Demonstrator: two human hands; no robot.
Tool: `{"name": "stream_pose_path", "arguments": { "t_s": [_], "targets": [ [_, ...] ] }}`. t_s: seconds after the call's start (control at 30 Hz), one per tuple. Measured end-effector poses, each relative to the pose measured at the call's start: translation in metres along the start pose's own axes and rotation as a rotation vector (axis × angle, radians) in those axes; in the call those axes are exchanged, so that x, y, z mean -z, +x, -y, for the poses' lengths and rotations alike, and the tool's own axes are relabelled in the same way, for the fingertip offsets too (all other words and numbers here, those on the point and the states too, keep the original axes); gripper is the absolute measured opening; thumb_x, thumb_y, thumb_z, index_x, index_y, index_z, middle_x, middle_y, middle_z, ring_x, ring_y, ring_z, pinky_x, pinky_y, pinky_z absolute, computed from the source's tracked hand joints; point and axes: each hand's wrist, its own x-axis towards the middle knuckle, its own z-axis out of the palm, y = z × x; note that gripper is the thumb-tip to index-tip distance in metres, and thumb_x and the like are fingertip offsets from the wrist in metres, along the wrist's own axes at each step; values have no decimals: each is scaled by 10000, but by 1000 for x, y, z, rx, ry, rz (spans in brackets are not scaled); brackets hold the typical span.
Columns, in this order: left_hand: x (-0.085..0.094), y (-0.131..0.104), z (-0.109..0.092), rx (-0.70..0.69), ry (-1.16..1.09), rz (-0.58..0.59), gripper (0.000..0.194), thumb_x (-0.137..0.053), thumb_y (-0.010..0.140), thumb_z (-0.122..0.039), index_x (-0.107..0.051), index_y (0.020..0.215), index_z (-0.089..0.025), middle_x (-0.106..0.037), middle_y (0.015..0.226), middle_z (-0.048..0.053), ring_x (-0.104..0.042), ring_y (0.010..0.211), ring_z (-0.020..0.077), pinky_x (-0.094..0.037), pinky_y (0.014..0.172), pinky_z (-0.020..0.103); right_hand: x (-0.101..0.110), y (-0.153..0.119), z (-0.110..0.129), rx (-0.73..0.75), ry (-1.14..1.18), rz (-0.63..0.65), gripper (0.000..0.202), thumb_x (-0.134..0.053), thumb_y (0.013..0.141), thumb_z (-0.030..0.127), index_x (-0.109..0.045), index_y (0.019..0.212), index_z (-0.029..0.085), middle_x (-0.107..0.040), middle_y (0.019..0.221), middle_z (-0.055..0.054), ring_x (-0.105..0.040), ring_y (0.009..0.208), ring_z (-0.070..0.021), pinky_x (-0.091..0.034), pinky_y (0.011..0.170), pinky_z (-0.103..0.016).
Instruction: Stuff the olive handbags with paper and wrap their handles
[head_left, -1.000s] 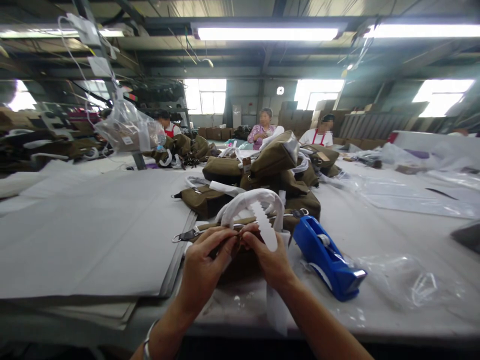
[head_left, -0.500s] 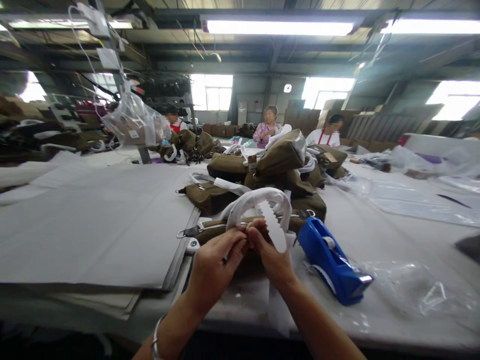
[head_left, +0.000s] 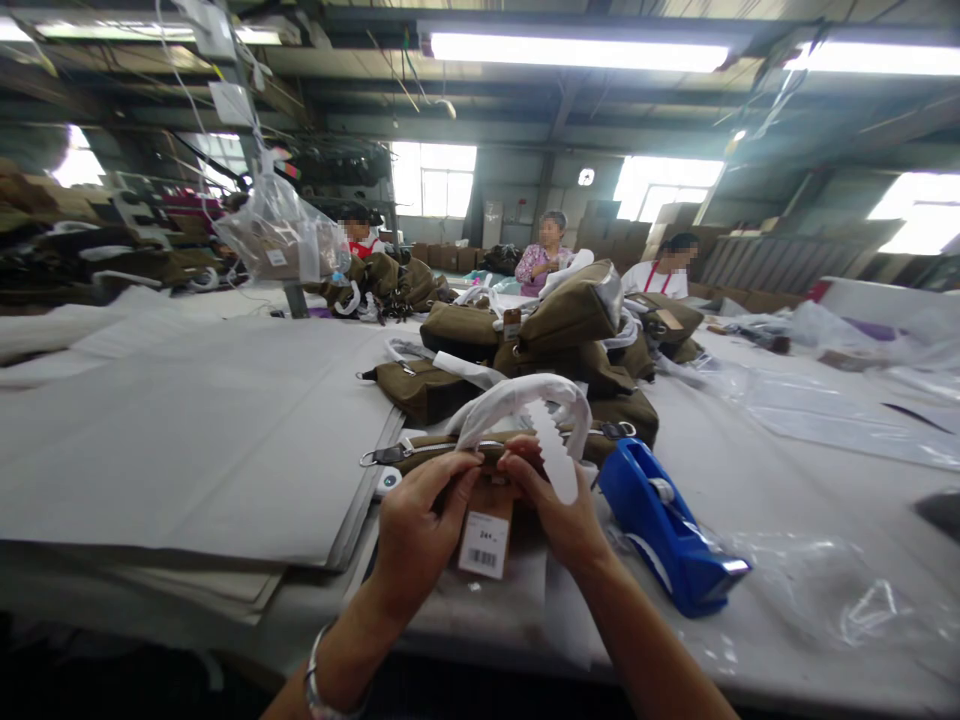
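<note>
An olive-brown bag [head_left: 424, 460] with a metal zipper lies in front of me, its looped handle [head_left: 517, 398] wrapped in white. At the bag's near side, the fingertips of my left hand [head_left: 420, 525] are pinched together beside a brown hang tag [head_left: 486, 540] with a white barcode label. What sits in that pinch is too small to make out. Close by on the right, my right hand [head_left: 562, 515] has its thumb and forefinger closed near the top of the tag. A white strip with a jagged edge [head_left: 553, 455] stands up from between its fingers.
A blue tape dispenser [head_left: 664, 530] stands right of my right hand, beside crumpled clear plastic [head_left: 832, 590]. Large white sheets [head_left: 187, 440] are stacked on the left. More olive bags [head_left: 570, 310] are piled ahead. Several people [head_left: 546, 255] are across the table.
The hang tag now shows below my fingers, its barcode label facing me. My fingertips have moved slightly apart. The white strip stays at my right hand.
</note>
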Motion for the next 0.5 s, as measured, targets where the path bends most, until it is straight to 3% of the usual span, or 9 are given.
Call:
{"name": "stream_pose_path", "arguments": {
  "t_s": [0.17,0.3,0.4,0.5],
  "targets": [
    [3,-2,2,-12,16,-7,108,-666,926,-161,-712,1011,-211,-772,975,0,-729,887,134,-546,854,211,8,-5,1,154,-226,36,210,-724,879,368,-744,1050,248,-771,971,-47,-612,606,-146,-510,593,-294],
    [0,-3,-1,-57,-30,103,156,-675,924,-144,-709,1054,-222,-769,998,-4,-727,897,126,-537,852,195,5,-10,-4,258,-311,-47,131,-754,855,301,-744,980,263,-764,905,-18,-638,633,-155,-525,653,-303],
    [-4,-2,-3,-29,-71,123,170,-670,924,-125,-711,1056,-225,-766,980,-11,-726,882,115,-540,836,176,0,-9,-9,172,-167,-71,105,-764,838,308,-712,906,247,-710,796,1,-626,662,-160,-499,614,-279],
    [-5,-2,-3,2,-79,98,180,-672,923,-125,-713,1062,-230,-759,999,-12,-724,899,115,-544,853,176,-5,-6,-13,59,16,-17,118,-745,852,328,-704,832,219,-665,740,1,-594,658,-150,-473,602,-265]
  ]
}}
